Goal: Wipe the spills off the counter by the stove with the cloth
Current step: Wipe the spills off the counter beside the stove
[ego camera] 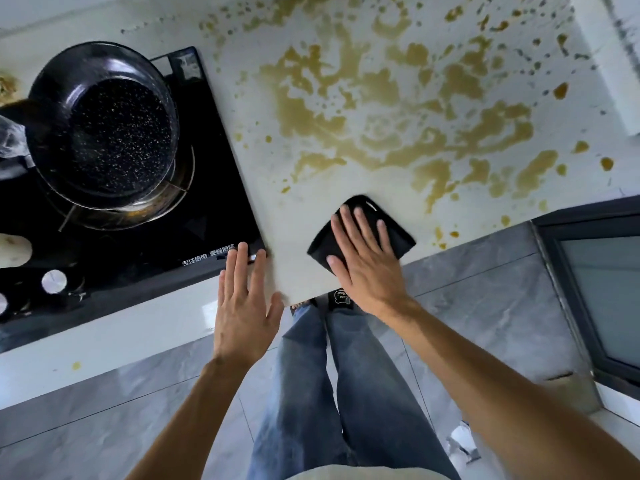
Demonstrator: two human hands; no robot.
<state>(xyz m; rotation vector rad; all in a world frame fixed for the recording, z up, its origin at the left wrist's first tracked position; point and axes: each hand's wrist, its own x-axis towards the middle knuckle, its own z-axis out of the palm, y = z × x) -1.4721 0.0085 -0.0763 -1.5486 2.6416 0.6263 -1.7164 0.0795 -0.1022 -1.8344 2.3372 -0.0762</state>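
Observation:
A black folded cloth lies flat on the white counter near its front edge. My right hand presses flat on the cloth with fingers spread. Yellow-brown spills cover the counter beyond and to the right of the cloth, with small drops near the front edge. My left hand rests open at the counter's front edge, its fingertips touching the corner of the black stove, holding nothing.
A black speckled pan sits on the stove's burner at left. Two stove knobs are at the lower left. A dark-framed glass panel stands at right. My legs and the grey tiled floor are below the counter edge.

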